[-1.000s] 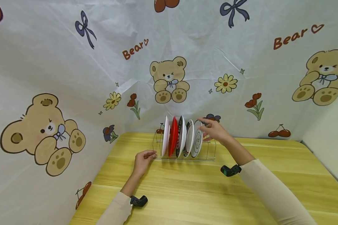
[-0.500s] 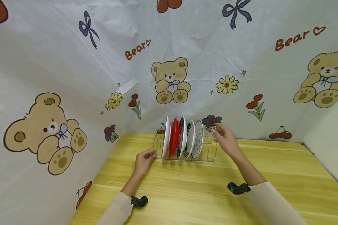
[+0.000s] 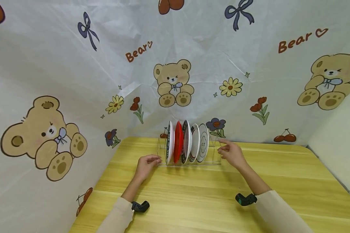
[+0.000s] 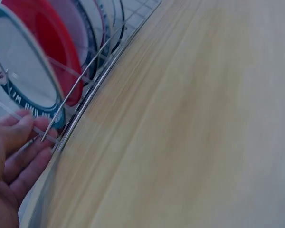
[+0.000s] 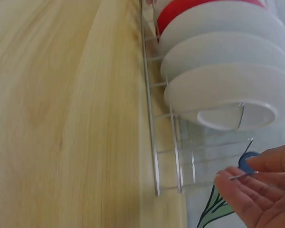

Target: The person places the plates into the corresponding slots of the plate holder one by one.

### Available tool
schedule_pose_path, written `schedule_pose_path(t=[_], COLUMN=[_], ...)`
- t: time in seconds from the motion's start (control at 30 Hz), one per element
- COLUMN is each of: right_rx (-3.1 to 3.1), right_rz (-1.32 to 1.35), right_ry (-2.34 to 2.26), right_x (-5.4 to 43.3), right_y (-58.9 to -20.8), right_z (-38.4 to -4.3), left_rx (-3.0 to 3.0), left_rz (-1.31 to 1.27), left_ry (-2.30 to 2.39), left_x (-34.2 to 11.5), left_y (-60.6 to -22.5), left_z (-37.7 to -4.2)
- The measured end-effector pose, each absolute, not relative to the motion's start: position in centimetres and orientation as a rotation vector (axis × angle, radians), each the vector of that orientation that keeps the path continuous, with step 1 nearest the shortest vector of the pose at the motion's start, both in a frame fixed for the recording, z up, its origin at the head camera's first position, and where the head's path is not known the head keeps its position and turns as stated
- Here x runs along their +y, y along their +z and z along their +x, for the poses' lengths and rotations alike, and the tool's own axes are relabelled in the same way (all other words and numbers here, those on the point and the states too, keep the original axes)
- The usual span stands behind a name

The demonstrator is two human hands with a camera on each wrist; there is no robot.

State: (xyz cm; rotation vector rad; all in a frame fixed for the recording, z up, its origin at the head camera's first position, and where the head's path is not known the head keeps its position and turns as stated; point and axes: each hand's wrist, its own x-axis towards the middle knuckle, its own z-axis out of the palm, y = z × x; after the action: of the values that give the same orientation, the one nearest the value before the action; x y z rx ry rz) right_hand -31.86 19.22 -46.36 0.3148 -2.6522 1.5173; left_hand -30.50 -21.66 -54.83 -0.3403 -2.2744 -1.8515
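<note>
A wire dish rack stands on the table near the wall and holds several plates on edge. My left hand pinches the wire at its left end, thumb and fingers on either side of it. Nearest that hand is a white plate with a dark lettered rim, followed by a red plate. At the other end of the row stands a white plate with a printed design. My right hand is at the rack's right end, fingers spread around an upright end wire with a gap to the thumb.
The wooden table stretches out in front of the rack. Behind and to the left hangs a white bear-print cloth, close to the rack's back.
My right hand has gone from the rightmost plate out to the right, then down to the rack's right end. The leftmost plate now shows its lettered rim. My left hand stays at the rack.
</note>
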Motion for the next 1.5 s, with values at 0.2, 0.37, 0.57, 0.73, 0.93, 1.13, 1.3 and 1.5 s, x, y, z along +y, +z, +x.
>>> schedule_pose_path(t=[0.2,0.37,0.57,0.73,0.93,1.13,1.3,1.5], right_rx=[-2.66,-2.662,-2.673,-2.698,-2.742,-2.673,-2.559,-2.474], right_rz=[0.305,0.261,0.198,0.132,0.118,0.089,0.108,0.207], right_ry=[1.541,1.655,1.749,1.818,1.725,1.505,1.613,1.714], right_x=[20.2,20.7,21.2,21.5,21.6,20.8,18.1,14.7], right_y=[-47.6,-48.0,-48.4,-48.5,-48.0,-46.9,-46.2,-45.7], right_z=[-33.4,-34.7,-36.1,-36.6,-36.2,-33.2,-29.8,-27.4], left_rx=[-2.406,-2.547,-2.67,-2.737,-2.79,-2.348,-2.092,-2.222], left_rz=[-0.576,-0.755,-0.895,-0.913,-0.914,-0.66,-0.402,-0.432], left_ry=[-1.794,-1.67,-1.561,-1.546,-1.531,-1.87,-1.994,-2.162], left_x=[-22.4,-22.1,-20.8,-19.7,-20.6,-23.2,-23.8,-22.9], left_y=[-54.5,-53.5,-52.1,-51.3,-50.0,-50.0,-51.7,-52.9], left_z=[-30.5,-30.4,-29.6,-28.9,-28.8,-29.6,-30.8,-33.0])
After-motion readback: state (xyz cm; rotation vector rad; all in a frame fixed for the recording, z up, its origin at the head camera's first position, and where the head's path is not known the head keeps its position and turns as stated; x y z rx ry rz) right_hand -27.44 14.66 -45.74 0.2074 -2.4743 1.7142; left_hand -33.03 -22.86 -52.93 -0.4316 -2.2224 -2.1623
